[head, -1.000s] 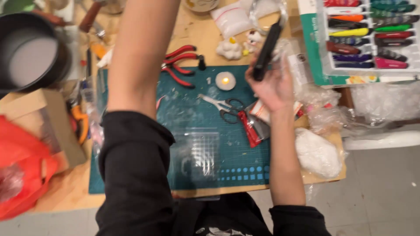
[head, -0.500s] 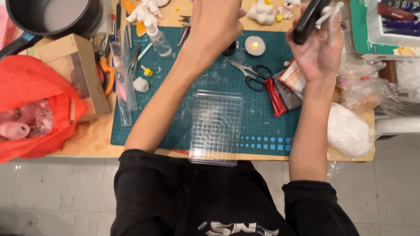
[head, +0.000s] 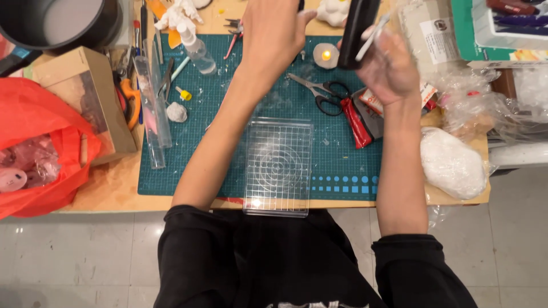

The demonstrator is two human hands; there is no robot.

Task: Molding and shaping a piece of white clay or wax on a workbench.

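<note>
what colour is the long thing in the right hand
Black: the long slim plastic object in the right hand, head view.

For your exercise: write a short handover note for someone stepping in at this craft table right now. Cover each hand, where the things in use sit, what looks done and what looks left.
Left hand: raised over the far end of the green cutting mat; whether it grips anything cannot be told.
Right hand: holds a black oblong tool upright, with a thin white stick between the fingers.
Nearby: lit tealight just left of the tool; scissors and a red-handled tool on the mat; clear gridded plate at the near edge; white clay lump to the right.
Done: candle lit, tools laid out.
Left: the gridded plate carries nothing yet.
</note>
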